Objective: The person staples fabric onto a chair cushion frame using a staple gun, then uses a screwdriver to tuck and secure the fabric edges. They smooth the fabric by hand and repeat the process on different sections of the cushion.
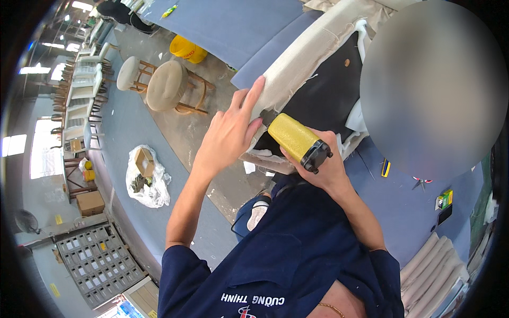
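While gripping one yellow staple gun (292,135) in the right hand (330,172), pointed its nose (269,117) and long axis diagonally forward-left at one cream fabric strip (305,55); laid the left hand (228,132) there, unclenched; had two padded stools (166,86) beyond.

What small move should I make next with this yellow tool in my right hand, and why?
I'd probably ease your left hand slightly back before working the yellow tool. Its black nose sits by the beige fabric, your left thumb looks very close to that nose, and your right hand grips the tool.
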Tool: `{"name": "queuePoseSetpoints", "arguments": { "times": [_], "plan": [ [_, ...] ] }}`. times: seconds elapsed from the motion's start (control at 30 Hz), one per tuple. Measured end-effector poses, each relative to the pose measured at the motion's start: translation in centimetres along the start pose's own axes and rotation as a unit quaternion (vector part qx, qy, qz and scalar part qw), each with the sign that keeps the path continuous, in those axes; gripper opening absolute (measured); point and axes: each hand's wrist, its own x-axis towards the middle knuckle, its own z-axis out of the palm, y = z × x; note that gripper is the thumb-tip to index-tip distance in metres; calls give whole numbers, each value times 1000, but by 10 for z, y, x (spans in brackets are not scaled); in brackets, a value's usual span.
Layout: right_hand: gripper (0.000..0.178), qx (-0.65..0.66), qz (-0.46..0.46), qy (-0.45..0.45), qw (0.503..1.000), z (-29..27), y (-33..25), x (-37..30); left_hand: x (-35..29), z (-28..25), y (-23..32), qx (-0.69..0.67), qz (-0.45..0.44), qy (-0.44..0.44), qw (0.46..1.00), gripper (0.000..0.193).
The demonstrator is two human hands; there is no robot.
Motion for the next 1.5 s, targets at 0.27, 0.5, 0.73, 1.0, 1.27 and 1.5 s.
{"name": "queuePoseSetpoints", "arguments": {
  "times": [0.27, 0.5, 0.73, 1.0, 1.27, 1.5],
  "plan": [
    [22, 8, 26, -22, 999, -2, 7, -7, 17, -12, 4, 26, 65, -23, 997, 94],
    [24, -79, -34, 41, 995, -30, -4, -8, 46, -42, -10, -255, 67, -130, 956, 69],
    [22, -83, -61, 99, 990, -22, 3, 5, 30, -22, -29, -239, -121, -85, 960, 63],
    [21, -15, -52, 37, 998, -21, -1, 12, 7, -12, 4, -26, 6, 27, 999, 66],
    [29, -56, 45, -32, 997, -22, -11, -14, 10, -23, 24, -60, 23, -14, 998, 84],
    [27, 6, 59, -42, 997, -22, -22, -23, 11, -27, 30, -51, 46, -39, 997, 96]
  ]
}}
